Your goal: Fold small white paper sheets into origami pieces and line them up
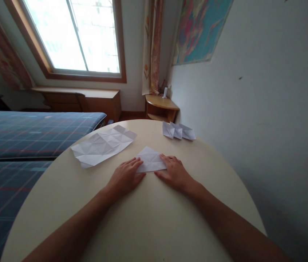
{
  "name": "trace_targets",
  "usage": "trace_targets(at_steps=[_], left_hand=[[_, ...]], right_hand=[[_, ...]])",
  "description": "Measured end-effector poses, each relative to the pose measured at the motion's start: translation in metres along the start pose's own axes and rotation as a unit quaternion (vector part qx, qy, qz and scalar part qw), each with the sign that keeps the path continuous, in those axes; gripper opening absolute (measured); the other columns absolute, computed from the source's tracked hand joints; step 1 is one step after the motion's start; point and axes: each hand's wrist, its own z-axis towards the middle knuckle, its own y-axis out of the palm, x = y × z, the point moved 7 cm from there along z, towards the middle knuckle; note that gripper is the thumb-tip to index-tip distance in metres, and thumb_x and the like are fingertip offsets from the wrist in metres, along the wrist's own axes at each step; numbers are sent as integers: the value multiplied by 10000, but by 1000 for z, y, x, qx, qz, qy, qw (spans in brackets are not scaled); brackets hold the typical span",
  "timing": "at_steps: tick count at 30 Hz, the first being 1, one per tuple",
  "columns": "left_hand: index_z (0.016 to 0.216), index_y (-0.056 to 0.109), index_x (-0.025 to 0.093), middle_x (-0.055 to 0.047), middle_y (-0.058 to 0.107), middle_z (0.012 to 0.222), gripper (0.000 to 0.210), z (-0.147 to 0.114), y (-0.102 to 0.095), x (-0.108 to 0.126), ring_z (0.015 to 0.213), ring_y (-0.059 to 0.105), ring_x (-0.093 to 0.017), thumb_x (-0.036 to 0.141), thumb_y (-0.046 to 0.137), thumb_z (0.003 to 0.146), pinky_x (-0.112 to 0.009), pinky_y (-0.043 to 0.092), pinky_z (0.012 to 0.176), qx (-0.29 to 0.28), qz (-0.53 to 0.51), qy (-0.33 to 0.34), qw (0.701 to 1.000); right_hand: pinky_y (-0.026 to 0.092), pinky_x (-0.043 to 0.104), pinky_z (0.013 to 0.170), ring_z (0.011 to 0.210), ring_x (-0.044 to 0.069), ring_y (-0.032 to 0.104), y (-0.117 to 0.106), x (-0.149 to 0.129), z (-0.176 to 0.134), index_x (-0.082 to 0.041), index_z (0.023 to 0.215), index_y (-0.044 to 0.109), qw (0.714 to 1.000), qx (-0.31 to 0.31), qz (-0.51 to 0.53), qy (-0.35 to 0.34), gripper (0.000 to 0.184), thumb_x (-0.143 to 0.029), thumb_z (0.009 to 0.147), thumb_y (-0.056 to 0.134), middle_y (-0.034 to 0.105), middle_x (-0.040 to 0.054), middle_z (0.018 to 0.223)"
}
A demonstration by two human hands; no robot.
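A white sheet of paper [150, 160], folded to a pointed shape with creases, lies on the table in front of me. My left hand [126, 174] holds its left corner, with the fingers over the paper and the thumb along the near edge. On the opposite corner, my right hand [174, 173] grips in the same way, its thumb at the near edge. Both palms rest low by the tabletop, and the paper under the fingers is hidden. The paper's point faces away from me.
A round cream table [148, 218] carries a creased, unfolded sheet [103, 145] at the back left and several small folded paper pieces [178, 131] in a row at the back right. A plaid bed [34, 134] borders the left; a wall [265, 109] borders the right.
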Motion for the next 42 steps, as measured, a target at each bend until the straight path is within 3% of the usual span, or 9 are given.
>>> trace_targets(at_steps=[11,18,25,34,42], left_hand=[[1070,664,243,-72,665,1298,256,3,-5,-4,1195,627,-239,359,458,971,-367,497,1001,17,-5,-21,1000],[1056,663,264,-51,742,1115,312,2,-9,-9,1011,702,-229,399,385,1008,-300,513,807,17,10,-68,997],[902,643,227,-56,750,944,370,4,-13,-10,867,709,-216,390,334,1022,-279,464,710,12,38,-88,995],[1028,642,235,-51,759,968,305,2,-13,-16,897,714,-221,372,369,1017,-273,474,717,21,27,-123,992],[1254,560,264,-36,749,1107,294,2,-10,-21,986,711,-228,315,433,994,-295,512,782,32,-11,-138,990]], right_hand=[[390,383,1061,1213,267,545,-10,1,3,-103,1339,561,998,44,41,-4,562,-465,908,565,622,156,1317],[439,367,989,1116,257,586,-12,1,4,-117,1254,601,996,70,48,-9,498,-466,900,595,652,139,1214],[449,333,965,1069,217,621,-15,10,6,-145,1192,626,993,69,88,40,321,-320,945,520,681,117,1167],[475,322,893,1001,214,655,-11,22,8,-161,1181,619,987,82,124,64,289,-295,974,469,709,107,1091],[483,320,854,942,209,677,-14,30,10,-179,1187,591,980,111,143,81,286,-229,967,414,720,92,1034]])
